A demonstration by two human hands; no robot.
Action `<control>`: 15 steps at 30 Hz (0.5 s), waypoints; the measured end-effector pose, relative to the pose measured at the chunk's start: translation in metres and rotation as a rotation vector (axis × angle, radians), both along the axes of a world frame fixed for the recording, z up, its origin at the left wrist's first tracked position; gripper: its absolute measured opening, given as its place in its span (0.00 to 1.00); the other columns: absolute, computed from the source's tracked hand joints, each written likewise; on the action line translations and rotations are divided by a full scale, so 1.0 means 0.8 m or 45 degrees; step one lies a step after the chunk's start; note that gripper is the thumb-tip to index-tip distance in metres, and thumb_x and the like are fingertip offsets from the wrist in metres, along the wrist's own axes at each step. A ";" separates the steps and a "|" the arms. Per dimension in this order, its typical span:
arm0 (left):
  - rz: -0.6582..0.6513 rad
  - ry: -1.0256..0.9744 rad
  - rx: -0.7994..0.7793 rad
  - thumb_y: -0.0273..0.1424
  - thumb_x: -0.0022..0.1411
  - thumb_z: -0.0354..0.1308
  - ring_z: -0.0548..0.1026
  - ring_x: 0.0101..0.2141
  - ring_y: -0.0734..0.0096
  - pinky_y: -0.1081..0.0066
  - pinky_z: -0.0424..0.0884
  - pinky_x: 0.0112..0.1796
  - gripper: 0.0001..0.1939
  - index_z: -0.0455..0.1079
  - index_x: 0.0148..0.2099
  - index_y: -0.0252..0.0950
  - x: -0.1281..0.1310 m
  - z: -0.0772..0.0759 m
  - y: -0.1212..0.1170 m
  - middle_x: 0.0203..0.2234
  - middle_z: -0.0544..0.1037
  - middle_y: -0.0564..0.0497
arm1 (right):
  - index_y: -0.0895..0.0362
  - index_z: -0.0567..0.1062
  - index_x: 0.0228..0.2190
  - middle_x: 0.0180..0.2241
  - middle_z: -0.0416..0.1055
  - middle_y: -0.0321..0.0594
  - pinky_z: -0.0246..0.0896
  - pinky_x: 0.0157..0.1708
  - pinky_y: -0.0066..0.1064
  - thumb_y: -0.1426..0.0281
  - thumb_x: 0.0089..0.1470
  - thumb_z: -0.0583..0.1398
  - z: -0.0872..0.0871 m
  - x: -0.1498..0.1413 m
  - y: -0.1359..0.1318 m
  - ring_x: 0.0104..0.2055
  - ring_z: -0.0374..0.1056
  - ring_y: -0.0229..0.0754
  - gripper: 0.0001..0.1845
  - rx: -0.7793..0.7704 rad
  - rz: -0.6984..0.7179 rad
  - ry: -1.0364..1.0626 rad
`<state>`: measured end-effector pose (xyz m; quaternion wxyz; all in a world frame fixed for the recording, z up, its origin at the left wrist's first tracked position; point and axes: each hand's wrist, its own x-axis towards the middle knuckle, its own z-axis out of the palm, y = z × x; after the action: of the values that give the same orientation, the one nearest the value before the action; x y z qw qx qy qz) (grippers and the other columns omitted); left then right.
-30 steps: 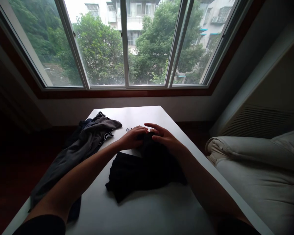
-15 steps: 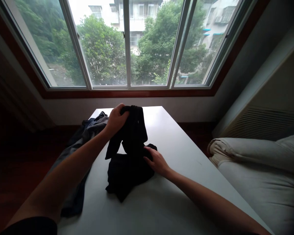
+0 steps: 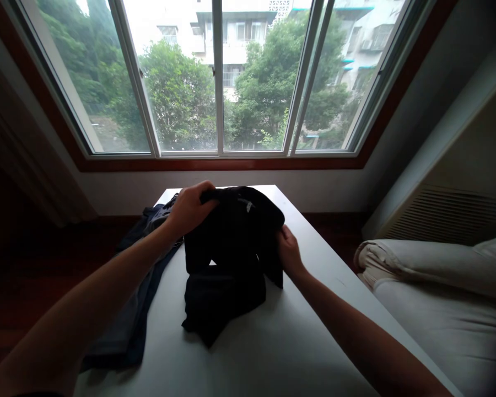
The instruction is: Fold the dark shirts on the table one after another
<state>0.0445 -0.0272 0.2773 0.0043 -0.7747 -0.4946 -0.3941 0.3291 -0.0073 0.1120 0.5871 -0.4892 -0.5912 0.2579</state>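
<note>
A black garment point(image 3: 227, 259) is partly lifted off the white table point(image 3: 273, 347). My left hand point(image 3: 188, 209) grips its upper left edge and holds it up. My right hand point(image 3: 288, 251) is closed on the garment's right edge, lower down. The cloth's bottom part still lies bunched on the table. A small pale label shows near the top of the lifted cloth.
A grey and dark blue garment point(image 3: 136, 309) lies crumpled on the table's left side and hangs over the edge. A pale sofa point(image 3: 446, 298) stands close on the right. A wide window point(image 3: 219, 82) fills the wall beyond the table.
The black garment lay flat under both hands, then my left hand raised one end. My right hand has now moved from pressing the cloth to gripping its right edge, spreading it wider.
</note>
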 end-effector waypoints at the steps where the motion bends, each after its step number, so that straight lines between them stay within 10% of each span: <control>1: 0.002 0.115 -0.004 0.36 0.60 0.57 0.72 0.30 0.68 0.71 0.65 0.33 0.08 0.73 0.39 0.39 -0.010 -0.003 0.001 0.27 0.76 0.56 | 0.55 0.73 0.36 0.30 0.71 0.35 0.63 0.34 0.32 0.55 0.63 0.54 0.016 0.014 0.004 0.33 0.65 0.42 0.17 0.070 -0.075 0.023; 8: 0.136 0.640 -0.019 0.29 0.61 0.54 0.77 0.39 0.59 0.67 0.69 0.38 0.12 0.73 0.47 0.43 -0.064 -0.023 -0.004 0.41 0.79 0.49 | 0.55 0.75 0.41 0.36 0.75 0.41 0.64 0.39 0.37 0.61 0.66 0.53 0.143 0.073 -0.031 0.37 0.70 0.44 0.14 0.824 -0.523 -0.394; 15: 0.410 0.294 0.206 0.29 0.62 0.50 0.76 0.42 0.65 0.67 0.70 0.45 0.20 0.75 0.53 0.36 -0.098 0.067 -0.026 0.42 0.79 0.51 | 0.57 0.75 0.39 0.35 0.74 0.44 0.63 0.41 0.38 0.53 0.71 0.44 0.244 0.128 -0.034 0.39 0.72 0.44 0.27 1.214 -0.774 -0.971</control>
<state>-0.0340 -0.0476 0.3305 0.1860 -0.7228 -0.5749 -0.3354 0.4318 -0.0347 0.3068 0.5354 -0.3781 -0.6421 -0.3976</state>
